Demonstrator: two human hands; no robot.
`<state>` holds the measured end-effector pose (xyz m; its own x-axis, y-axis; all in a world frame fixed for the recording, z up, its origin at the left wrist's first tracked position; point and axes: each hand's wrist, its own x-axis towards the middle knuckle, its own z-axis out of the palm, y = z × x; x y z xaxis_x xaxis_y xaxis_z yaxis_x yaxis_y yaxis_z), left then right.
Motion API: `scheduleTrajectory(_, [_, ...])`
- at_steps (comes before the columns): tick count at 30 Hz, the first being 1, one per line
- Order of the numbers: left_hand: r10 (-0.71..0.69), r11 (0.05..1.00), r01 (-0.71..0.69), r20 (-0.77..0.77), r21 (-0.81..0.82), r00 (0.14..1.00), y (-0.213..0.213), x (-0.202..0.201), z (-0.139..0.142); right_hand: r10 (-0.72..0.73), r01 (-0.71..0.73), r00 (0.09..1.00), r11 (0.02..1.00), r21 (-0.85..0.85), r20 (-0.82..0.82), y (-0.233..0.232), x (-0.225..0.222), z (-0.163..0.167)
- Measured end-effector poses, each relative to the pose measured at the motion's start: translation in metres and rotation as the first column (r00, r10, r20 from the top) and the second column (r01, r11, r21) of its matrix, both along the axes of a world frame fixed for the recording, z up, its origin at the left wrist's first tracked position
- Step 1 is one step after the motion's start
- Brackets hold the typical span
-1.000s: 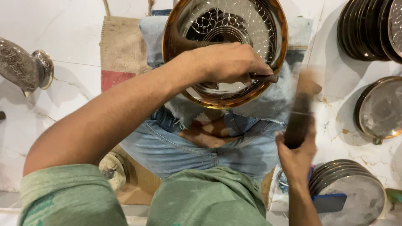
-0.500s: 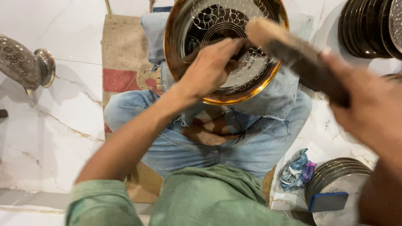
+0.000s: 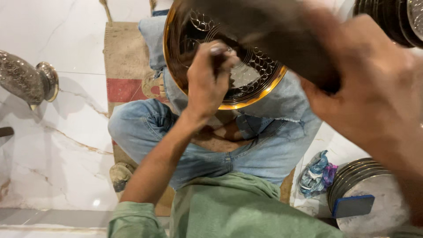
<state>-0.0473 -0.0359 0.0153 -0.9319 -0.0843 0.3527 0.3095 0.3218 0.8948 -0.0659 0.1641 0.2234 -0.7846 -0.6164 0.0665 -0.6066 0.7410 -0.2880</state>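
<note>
Up comes the right hand (image 3: 374, 101), much closer to the camera than half a second ago, big and blurred now across the upper right, and the dark wooden tool (image 3: 282, 44) it carries has swung over the top of the tray. That round metal tray (image 3: 246, 81), patterned face, gold rim, sits where it was, propped on the person's lap over the blue jeans (image 3: 246, 150), tilted toward the camera. Left hand (image 3: 207, 83) rests on the tray's face, fingers curled in, its grip pinching a thin tool (image 3: 219, 49) whose tip stands against the metal. Right hand's grip is wrapped tight around the wooden tool's lower end; the blur hides the fingers themselves.

Out from there: the person sits cross-legged on a tan mat (image 3: 128, 57) with a red band, bare foot (image 3: 152, 84) showing beside the tray's left edge. Green shirt (image 3: 238, 207) fills the bottom. On the white marble floor (image 3: 57, 145) at far left lies an ornate metal vase (image 3: 26, 79) on its side. At lower right, a stack of metal plates (image 3: 374, 198) with a blue block (image 3: 352, 206) on top, and a crumpled blue and purple cloth (image 3: 317, 174) just beside it. More dark plates (image 3: 392, 20) stand stacked at the top right corner.
</note>
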Motion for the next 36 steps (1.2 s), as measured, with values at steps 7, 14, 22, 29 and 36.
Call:
scheduleTrajectory(7, [-0.444,0.880,0.439,0.013,-0.181,0.896,-0.013,-0.040,0.014,-0.263,0.379,0.911,0.838,-0.393,0.317,0.063,0.018,-0.094])
scheduleTrajectory(14, [-0.517,0.834,0.520,0.066,-0.185,0.853,-0.013,-0.045,0.019,-0.396,0.463,0.882,0.828,-0.317,0.255,0.100,0.009,-0.103])
scheduleTrajectory(22, [-0.713,0.625,0.688,0.089,-0.367,0.695,-0.008,-0.066,0.029,-0.491,0.510,0.860,0.809,-0.292,0.143,0.106,0.080,-0.170])
scheduleTrajectory(29, [-0.803,0.400,0.830,0.288,-0.387,0.521,0.004,-0.079,0.043,-0.534,0.689,0.696,0.312,-0.653,0.479,0.085,0.149,-0.233])
scheduleTrajectory(36, [-0.771,0.580,0.743,0.068,-0.333,0.633,-0.013,-0.068,0.030,-0.532,0.697,0.717,0.561,-0.446,0.451,0.087,0.117,-0.190])
